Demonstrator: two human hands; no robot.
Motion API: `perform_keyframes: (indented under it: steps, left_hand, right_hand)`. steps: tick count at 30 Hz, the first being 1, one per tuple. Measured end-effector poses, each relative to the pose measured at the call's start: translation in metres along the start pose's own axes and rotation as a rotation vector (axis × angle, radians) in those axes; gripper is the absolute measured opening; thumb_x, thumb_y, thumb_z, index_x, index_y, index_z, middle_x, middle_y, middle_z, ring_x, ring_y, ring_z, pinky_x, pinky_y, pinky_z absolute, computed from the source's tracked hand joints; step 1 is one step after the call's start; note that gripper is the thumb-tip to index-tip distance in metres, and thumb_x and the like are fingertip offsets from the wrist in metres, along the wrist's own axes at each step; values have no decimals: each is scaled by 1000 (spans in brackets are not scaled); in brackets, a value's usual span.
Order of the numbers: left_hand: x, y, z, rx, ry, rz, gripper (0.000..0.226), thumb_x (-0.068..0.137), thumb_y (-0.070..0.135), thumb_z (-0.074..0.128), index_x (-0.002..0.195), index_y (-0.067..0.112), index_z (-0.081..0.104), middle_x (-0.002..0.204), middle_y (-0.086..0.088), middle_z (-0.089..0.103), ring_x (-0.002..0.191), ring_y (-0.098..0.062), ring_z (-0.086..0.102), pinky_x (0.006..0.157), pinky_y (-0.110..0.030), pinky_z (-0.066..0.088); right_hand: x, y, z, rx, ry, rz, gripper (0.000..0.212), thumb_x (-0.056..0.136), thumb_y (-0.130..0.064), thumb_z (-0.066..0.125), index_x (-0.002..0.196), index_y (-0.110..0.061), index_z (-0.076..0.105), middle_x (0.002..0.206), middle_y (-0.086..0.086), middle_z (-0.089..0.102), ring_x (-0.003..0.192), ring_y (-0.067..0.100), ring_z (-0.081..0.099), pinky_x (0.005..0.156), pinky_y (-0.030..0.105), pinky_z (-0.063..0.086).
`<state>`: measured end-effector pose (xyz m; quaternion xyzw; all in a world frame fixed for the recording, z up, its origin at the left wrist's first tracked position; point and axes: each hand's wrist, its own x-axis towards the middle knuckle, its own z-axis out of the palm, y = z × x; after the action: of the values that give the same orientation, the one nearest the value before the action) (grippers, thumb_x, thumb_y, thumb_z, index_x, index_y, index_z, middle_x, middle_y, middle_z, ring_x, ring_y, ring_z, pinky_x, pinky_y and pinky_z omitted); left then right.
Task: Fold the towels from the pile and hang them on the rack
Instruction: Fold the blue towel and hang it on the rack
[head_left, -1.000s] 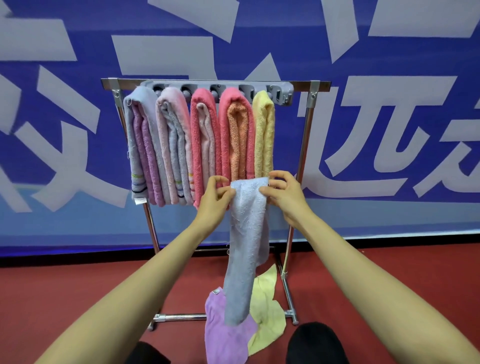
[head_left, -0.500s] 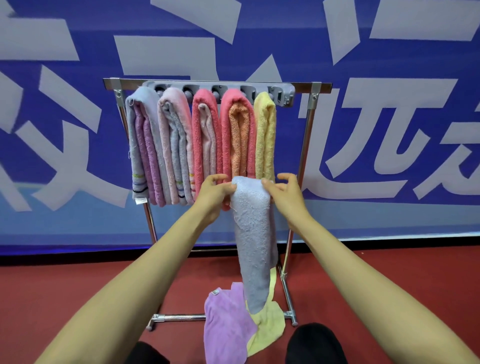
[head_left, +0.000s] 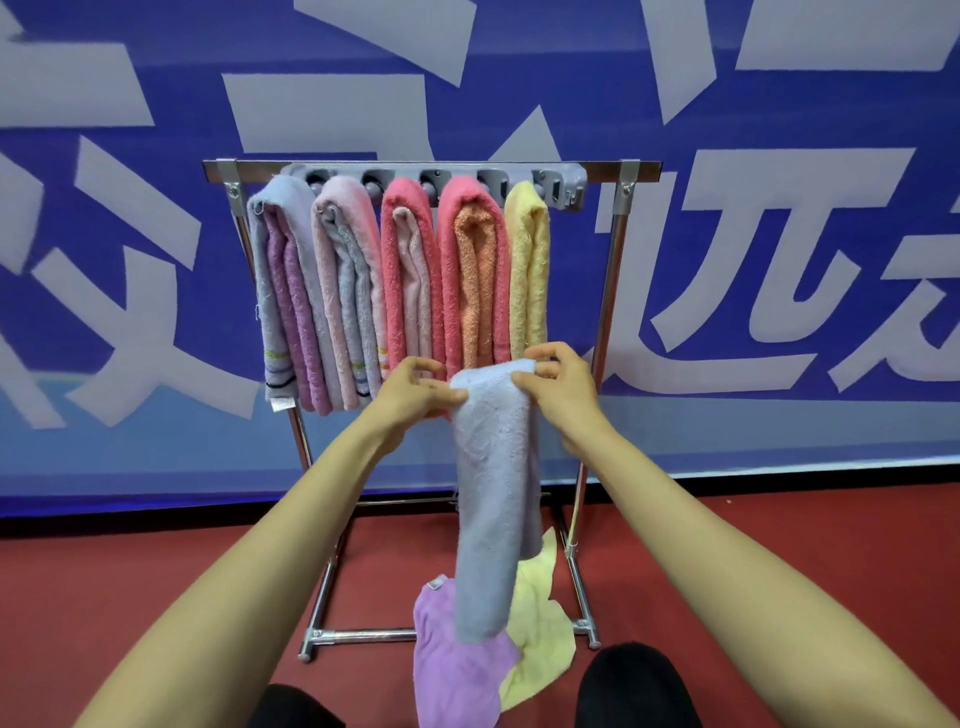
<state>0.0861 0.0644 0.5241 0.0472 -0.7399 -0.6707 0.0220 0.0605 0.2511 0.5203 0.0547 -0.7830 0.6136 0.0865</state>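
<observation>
A light blue towel (head_left: 493, 493) hangs folded lengthwise in front of the metal rack (head_left: 631, 176). My left hand (head_left: 415, 395) pinches its top left edge and my right hand (head_left: 558, 389) pinches its top right edge, just below the hung towels. On the rack's grey hanger bar (head_left: 566, 179) hang several folded towels: lavender (head_left: 280, 291), pale pink (head_left: 345, 291), coral (head_left: 410, 280), coral with orange (head_left: 475, 280) and yellow (head_left: 530, 270). On the floor below lie a purple towel (head_left: 457, 675) and a yellow towel (head_left: 540, 634).
The rack stands on a red floor (head_left: 130, 582) against a blue banner wall (head_left: 779, 130) with large white characters. Its base bar (head_left: 363, 635) lies near my dark knees (head_left: 639, 686). The bar's right end, past the yellow towel, holds nothing.
Both hands drew the blue towel's top edges closer together, narrowing it. The towel rose slightly, its lower end lifting off the floor pile.
</observation>
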Motion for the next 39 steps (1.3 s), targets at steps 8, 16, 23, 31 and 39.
perform_keyframes:
  steps: [8,16,23,31,39]
  left_hand:
    - [3,2,17,-168,22,11,33,87,-2,63,114,9,47,83,-6,60,58,-10,57,42,-18,44]
    - [11,11,17,-222,95,29,29,89,4,62,115,12,52,71,-3,55,49,-10,45,44,-19,39]
    - [9,14,4,-140,4,-5,46,85,13,71,124,12,46,84,-1,56,62,-11,48,56,-22,41]
    - [9,5,-12,45,-48,204,52,88,-6,60,132,16,41,79,-1,55,64,-4,60,60,-14,50]
    - [10,2,2,301,-55,216,46,92,-2,54,133,15,40,84,-13,45,49,-15,39,33,-15,30]
  right_hand:
    - [-6,0,-13,-118,-61,-56,36,81,-15,72,113,-17,55,91,1,61,85,14,58,74,22,43]
    - [0,5,-7,-109,-146,86,46,79,-27,76,115,-18,49,104,9,66,101,23,63,95,44,50]
    - [-2,-5,-1,7,-95,29,41,83,-16,71,117,-20,48,105,12,64,101,24,63,91,42,53]
    - [-1,-11,5,20,-189,60,35,73,-16,80,99,-27,60,100,12,64,93,24,64,88,38,53]
    - [-11,-24,5,-598,-104,-84,14,71,-27,72,67,-28,59,80,0,65,88,24,64,77,35,52]
